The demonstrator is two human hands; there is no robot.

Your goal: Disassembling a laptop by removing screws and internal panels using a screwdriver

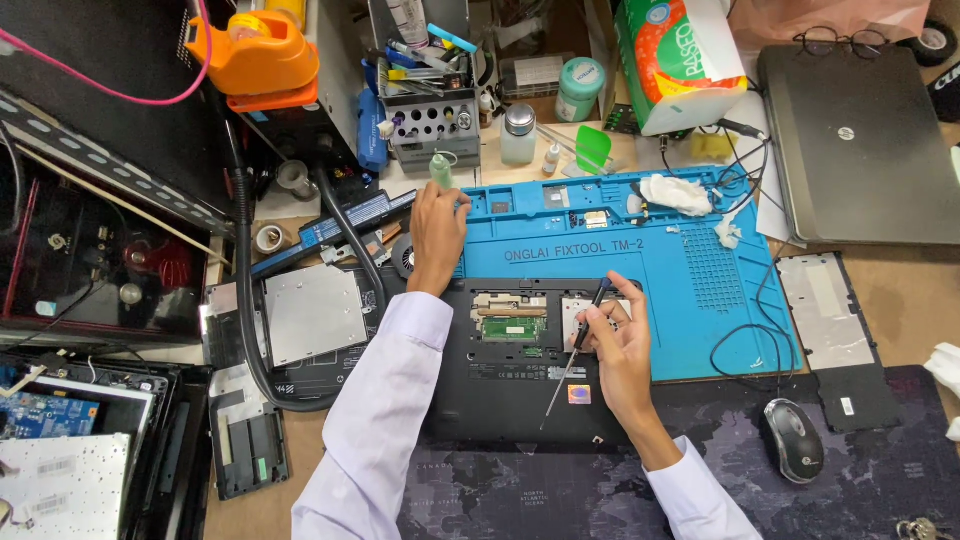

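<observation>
Far left: keyboard point(60, 480) and a blue circuit board point(35, 412) lie in an opened case at the desk's lower left corner.
Left-centre: silver optical drive point(312, 312) lies flat, w/ a black hose point(245, 300) looping round it; long black battery pack point(335, 225) sits above it, angled.
Left hand point(437, 232): reaches up and away from the body to the top left edge of the blue work mat point(690, 300); fingers curled at a small pale green bottle point(441, 170), fingertips at its base. Can't tell if it's actually gripped.
Back row: grey tool rack point(432, 125) behind the green bottle, clear pump bottle point(517, 135) just to its right.
Centre: black laptop base point(520, 390) lies bottom-up, half on the mat, half on the dark desk pad point(860, 480); cover off, green memory board point(513, 327) showing in the open bay.
Right hand point(622, 350): clenched round a thin screwdriver point(578, 350), blue-black handle up by the fingers, shaft slanting down-left across the laptop base, tip near its lower middle.
Mat top right: crumpled white tissue point(675, 193) w/ thin black cable point(745, 330) trailing down the mat.
Right: black cover panel point(835, 340) lies beside the mat; mouse point(793, 440) below it on the pad.
Far right: closed grey laptop point(860, 145), glasses point(840, 40) at its top edge.
</observation>
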